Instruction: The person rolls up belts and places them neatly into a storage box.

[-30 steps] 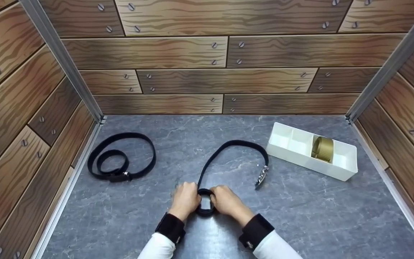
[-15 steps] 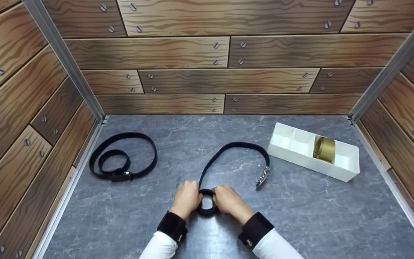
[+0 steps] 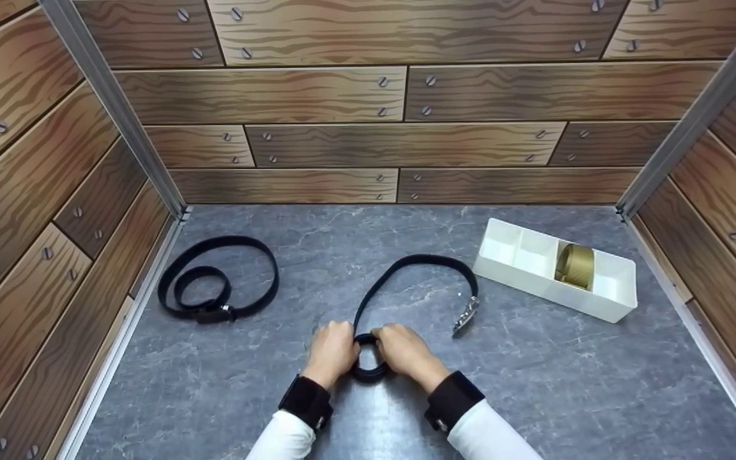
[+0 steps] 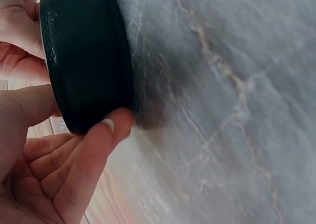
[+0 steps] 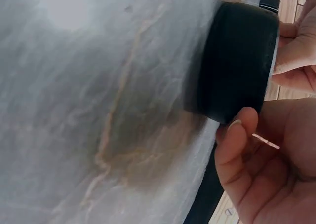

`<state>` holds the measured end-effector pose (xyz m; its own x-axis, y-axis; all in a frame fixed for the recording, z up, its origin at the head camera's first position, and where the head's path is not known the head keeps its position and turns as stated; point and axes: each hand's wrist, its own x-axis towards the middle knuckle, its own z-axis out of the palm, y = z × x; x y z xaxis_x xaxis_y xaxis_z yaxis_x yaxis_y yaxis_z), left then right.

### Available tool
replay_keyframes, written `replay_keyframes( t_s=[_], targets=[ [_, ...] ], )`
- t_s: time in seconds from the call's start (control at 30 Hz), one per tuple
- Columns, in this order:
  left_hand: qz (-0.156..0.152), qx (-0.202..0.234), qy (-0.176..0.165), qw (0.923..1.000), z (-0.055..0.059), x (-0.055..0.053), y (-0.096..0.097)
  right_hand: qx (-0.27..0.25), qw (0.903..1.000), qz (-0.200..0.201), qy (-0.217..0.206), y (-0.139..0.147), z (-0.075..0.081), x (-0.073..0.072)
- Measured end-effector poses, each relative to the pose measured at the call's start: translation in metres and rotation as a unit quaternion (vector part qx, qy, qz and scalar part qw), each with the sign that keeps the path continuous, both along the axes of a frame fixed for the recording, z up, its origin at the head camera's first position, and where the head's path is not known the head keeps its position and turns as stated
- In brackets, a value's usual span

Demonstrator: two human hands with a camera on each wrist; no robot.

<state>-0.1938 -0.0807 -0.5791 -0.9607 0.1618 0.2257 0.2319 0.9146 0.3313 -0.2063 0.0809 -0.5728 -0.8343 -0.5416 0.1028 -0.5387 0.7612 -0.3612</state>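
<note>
A black belt stands on its edge on the grey surface, its near end wound into a small coil between the two hands. From the coil the strap runs away from the person and curves right to a silver buckle. My left hand grips the coil's left side, thumb and fingers pinching the band. On the opposite side, my right hand pinches the coil too. Both wrist views show the coil's dark leather between thumb and fingers, its lower edge near the marbled surface.
A second black belt, loosely looped, lies at the left. At the back right, a white divided box holds a rolled olive-gold belt in one compartment. Wood-patterned walls enclose the back and both sides.
My right hand has shifted slightly at the coil's far right edge. The coil stays in nearly the same place, and the strap's far curve sits slightly nearer the person.
</note>
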Motion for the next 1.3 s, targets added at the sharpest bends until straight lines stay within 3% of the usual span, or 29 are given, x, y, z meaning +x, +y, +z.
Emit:
replay_keyframes(
  t_s=[0.1,0.2,0.33,0.43,0.53,0.73,0.87,1.3],
  targets=[
    [0.016,0.004,-0.001,0.9999,0.000,0.000,0.002,-0.022,0.9997,-0.008,-0.007,-0.001,-0.002,0.000],
    [0.037,0.015,0.000,0.9992,-0.001,0.000,0.004,-0.058,0.9960,-0.038,-0.057,0.000,0.000,0.003],
    [0.052,0.033,0.009,0.9981,-0.002,0.000,0.005,-0.105,0.9750,-0.086,-0.176,0.003,0.003,0.009],
    [0.052,0.053,0.000,0.9972,-0.003,0.001,0.004,-0.120,0.9613,-0.106,-0.224,0.003,0.003,0.014],
    [0.048,0.068,-0.017,0.9964,-0.002,0.001,0.002,-0.108,0.9662,-0.109,-0.207,0.002,0.002,0.015],
    [0.039,0.065,-0.028,0.9967,0.000,-0.001,-0.002,-0.051,0.9913,-0.078,-0.092,0.001,-0.001,0.011],
    [0.037,0.067,-0.030,0.9966,0.000,-0.002,-0.004,-0.028,0.9969,-0.058,-0.045,0.001,-0.003,0.006],
    [0.028,0.063,-0.039,0.9969,0.001,-0.006,-0.006,0.014,0.9989,-0.017,-0.041,-0.001,0.004,-0.003]
  ],
)
